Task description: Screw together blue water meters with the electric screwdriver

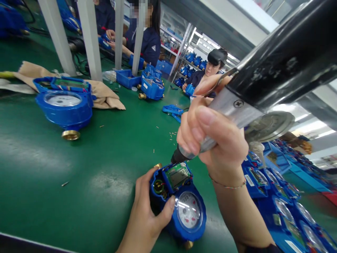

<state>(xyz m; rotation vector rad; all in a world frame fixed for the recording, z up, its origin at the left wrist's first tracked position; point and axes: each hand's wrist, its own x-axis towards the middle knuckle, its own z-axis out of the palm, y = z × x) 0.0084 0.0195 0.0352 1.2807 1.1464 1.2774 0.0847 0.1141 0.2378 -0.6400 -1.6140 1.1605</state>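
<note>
Left hand (149,212) holds meter (196,225); right hand (218,135) grips screwdriver (273,66); tip (176,157) perhaps touching.

Assembly workshop: rows of meters (284,210)

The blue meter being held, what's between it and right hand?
In the head view, the black tip of the tool lies between the right hand and the blue meter.

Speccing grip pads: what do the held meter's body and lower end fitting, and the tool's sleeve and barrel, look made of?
Meter body: smooth glossy blue, painted metal or plastic, can't tell.
Lower end fitting: probably brass, from its golden metallic sheen.
Tool sleeve: likely bare metal, grey with soft highlights.
Barrel: black, shiny, scuffed; coated metal or plastic, unclear.
</note>
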